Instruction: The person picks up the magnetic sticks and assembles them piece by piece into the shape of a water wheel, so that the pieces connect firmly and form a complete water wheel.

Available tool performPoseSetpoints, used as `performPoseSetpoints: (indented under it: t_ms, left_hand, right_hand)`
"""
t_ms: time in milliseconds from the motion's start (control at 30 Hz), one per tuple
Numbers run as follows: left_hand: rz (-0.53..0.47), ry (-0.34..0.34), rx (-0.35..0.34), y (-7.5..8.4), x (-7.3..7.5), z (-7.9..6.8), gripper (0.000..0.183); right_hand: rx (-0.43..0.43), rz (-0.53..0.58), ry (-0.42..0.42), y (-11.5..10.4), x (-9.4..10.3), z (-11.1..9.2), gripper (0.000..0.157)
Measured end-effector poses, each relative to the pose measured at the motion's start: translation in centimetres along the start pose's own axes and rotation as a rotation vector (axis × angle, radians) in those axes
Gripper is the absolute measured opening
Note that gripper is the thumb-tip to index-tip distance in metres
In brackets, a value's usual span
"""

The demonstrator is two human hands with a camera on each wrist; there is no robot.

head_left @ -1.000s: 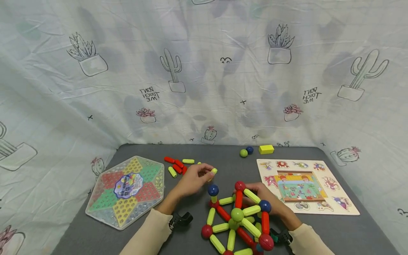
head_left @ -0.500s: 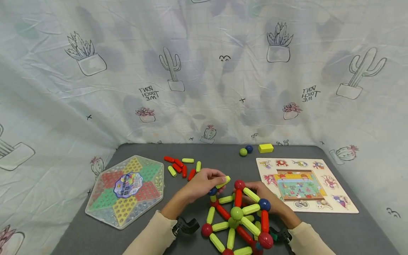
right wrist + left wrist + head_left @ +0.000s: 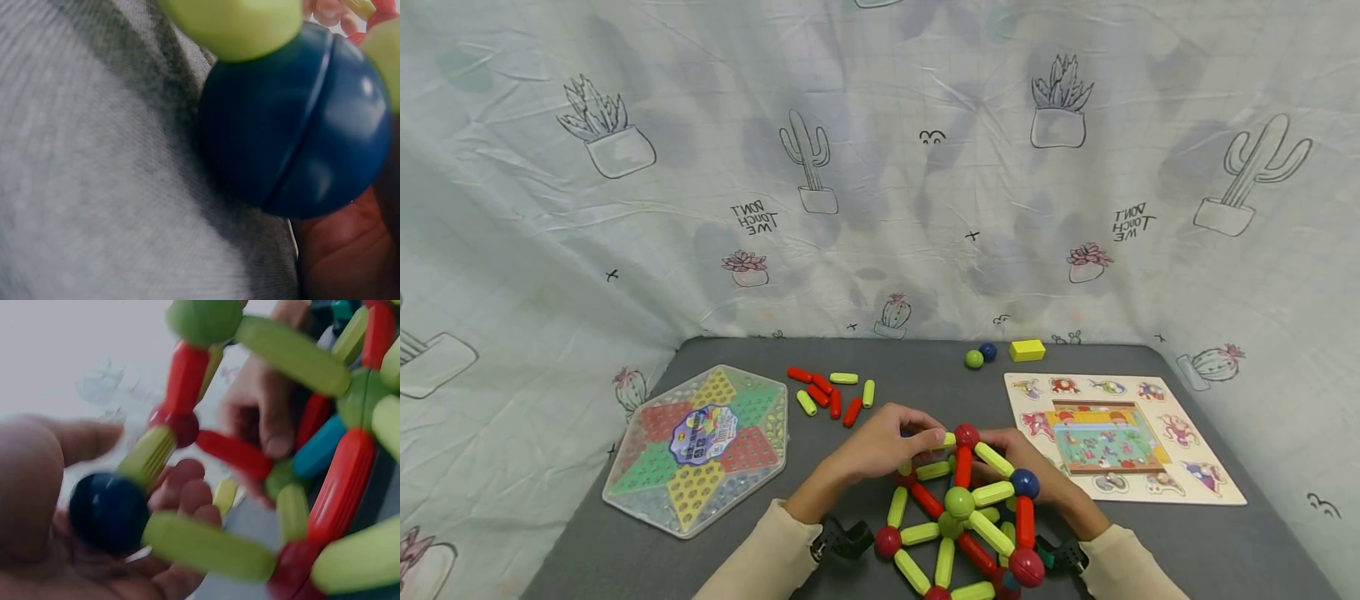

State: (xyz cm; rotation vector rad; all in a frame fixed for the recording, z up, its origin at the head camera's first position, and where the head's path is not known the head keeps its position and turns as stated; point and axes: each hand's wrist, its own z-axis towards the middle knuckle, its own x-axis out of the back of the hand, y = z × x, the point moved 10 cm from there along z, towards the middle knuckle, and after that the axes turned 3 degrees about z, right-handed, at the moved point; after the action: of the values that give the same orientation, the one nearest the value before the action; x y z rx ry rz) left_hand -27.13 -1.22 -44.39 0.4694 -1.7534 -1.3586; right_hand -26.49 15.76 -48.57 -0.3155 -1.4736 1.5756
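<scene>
A magnetic ball-and-rod structure [image 3: 958, 502] of red, blue and green balls with red and yellow-green rods stands at the front. My left hand [image 3: 887, 442] curls about a yellow-green magnetic rod [image 3: 147, 455] at its back left. One end of this rod meets a red ball [image 3: 967, 436], the other a blue ball [image 3: 109, 512] beside the palm. Behind the structure, my right hand [image 3: 1011, 450] grips it, fingers by a red rod [image 3: 234, 453] in the left wrist view. A blue ball [image 3: 297, 125] fills much of the right wrist view.
Loose red and yellow-green rods [image 3: 835, 404] lie behind the left hand. A hexagonal Chinese checkers board [image 3: 700, 450] lies left, a wooden puzzle board [image 3: 1195, 475] right. Near the back edge sit a green ball [image 3: 973, 359], a blue ball [image 3: 988, 352] and a yellow block [image 3: 1027, 350].
My left hand has carried the yellow-green rod from beside the loose rods, rightward and nearer, to between the blue and red balls. My right hand stays at the structure.
</scene>
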Motion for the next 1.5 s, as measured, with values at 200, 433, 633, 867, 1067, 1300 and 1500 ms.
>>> performPoseSetpoints:
  t_ms: [200, 433, 633, 867, 1067, 1300, 1500]
  left_hand:
    - [0.021, -0.180, -0.071, -0.9, 1.7, -1.3, 0.047]
    - [0.207, -0.327, -0.069, -3.2, 0.6, -1.8, 0.030]
    - [0.347, -0.151, -0.160, -2.7, 0.3, -0.5, 0.014]
    - [0.405, 0.112, -0.231, -2.6, 0.8, 0.6, 0.012]
    - [0.344, 0.226, -0.176, -3.5, 1.1, 1.2, 0.019]
    - [0.266, 0.295, -0.142, -4.4, 1.4, 1.7, 0.022]
    - [0.266, 0.220, -0.159, -4.7, 2.0, 1.6, 0.026]
  right_hand:
    - [-0.012, -0.014, -0.006, 0.4, -0.2, 0.1, 0.025]
    - [0.002, -0.018, -0.008, 0.6, -0.1, 0.0, 0.025]
    - [-0.053, -0.075, 0.021, 0.8, 0.6, -0.2, 0.024]
    - [-0.045, -0.215, 0.062, 0.2, 1.6, -0.4, 0.021]
    - [-0.041, -0.249, 0.121, 0.2, 2.3, -0.6, 0.021]
    - [-0.124, -0.220, 0.155, 0.8, 2.5, -0.5, 0.012]
    - [-0.107, -0.190, 0.142, 0.9, 2.5, -0.7, 0.015]
